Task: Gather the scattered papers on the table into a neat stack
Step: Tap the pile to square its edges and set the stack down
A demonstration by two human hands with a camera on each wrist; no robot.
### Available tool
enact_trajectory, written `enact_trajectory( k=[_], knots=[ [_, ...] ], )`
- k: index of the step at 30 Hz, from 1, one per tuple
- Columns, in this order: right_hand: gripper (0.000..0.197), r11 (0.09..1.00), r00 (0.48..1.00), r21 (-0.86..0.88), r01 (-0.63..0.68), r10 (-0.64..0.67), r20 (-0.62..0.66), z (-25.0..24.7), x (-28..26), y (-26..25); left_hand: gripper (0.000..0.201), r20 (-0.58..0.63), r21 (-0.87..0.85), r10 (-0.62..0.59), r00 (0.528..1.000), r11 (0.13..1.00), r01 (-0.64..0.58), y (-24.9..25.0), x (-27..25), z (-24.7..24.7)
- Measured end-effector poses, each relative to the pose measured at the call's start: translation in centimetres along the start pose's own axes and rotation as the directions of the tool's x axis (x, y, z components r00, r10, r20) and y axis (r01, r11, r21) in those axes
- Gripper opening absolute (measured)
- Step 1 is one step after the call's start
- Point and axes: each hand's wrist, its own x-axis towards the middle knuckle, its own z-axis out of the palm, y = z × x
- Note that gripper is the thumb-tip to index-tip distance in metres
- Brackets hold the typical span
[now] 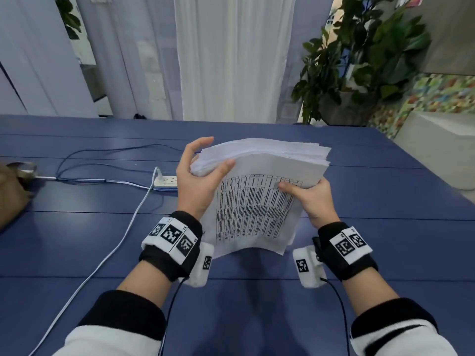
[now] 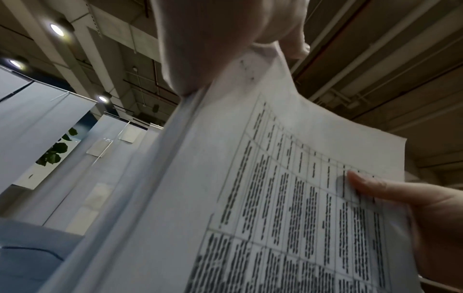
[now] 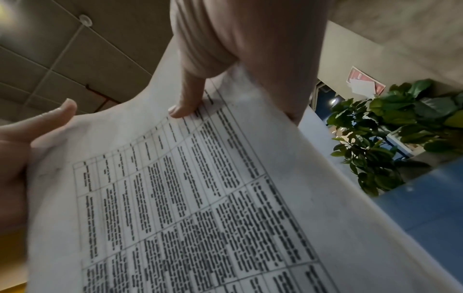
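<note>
Both black-and-white sleeved forearms with tag-marked wrist straps fill the near edge of the head view; beyond them the thick stack of white printed sheets (image 1: pixel 259 191) is held up off the blue plank surface (image 1: pixel 372 191), tilted toward the person, its lower edge hanging free and not touching the planks; the left hand (image 1: pixel 199 181) has its grip clamped on the upper left corner, thumb on the printed face and fingers curled behind; the right hand (image 1: pixel 308 199) has its grip clamped on the right edge, thumb flat on the table print, fingers hidden behind the sheets.

Judging by the top edges, which fan and step unevenly toward the right, the gathering looks done and the squaring is what remains; to do it well, I would loosen both holds just enough for sheets to slide, stand the bundle upright, tap the long edge and then the short edge on the planks, and keep the thumbs from creasing the front page; a hard pinch would lock the offsets in.

Left of the bundle lie a white power strip (image 1: pixel 165 181) with a plug, white and blue cables (image 1: pixel 110 255) trailing toward the near edge, and a brown object (image 1: pixel 12 199) at the far left, unclear; these sit well apart from the sheets, yet tapping is better kept to the bare planks under the hands; a leafy potted plant (image 1: pixel 359 62) stands beyond the far right corner.
</note>
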Motion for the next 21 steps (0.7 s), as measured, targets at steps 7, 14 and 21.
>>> enact_trajectory(
  k=[7, 14, 21],
  knots=[
    [0.042, 1.0, 1.0, 0.03, -0.005, 0.005, 0.0, 0.0, 0.0, 0.1, 0.015, -0.117, -0.044, 0.039, 0.992, 0.998, -0.044, 0.1, 1.2, 0.2],
    [0.044, 0.999, 0.999, 0.035, -0.039, 0.039, 0.001, 0.2, -0.6, 0.8, 0.022, -0.09, -0.17, 0.023, 0.996, 0.985, -0.038, -0.5, 0.9, -0.5],
    [0.029, 0.999, 0.998, 0.047, -0.009, 0.012, -0.06, 1.2, -1.5, 0.5, 0.071, 0.063, -0.02, -0.237, 0.969, 0.971, 0.239, -4.9, -3.0, -1.0]
  ],
)
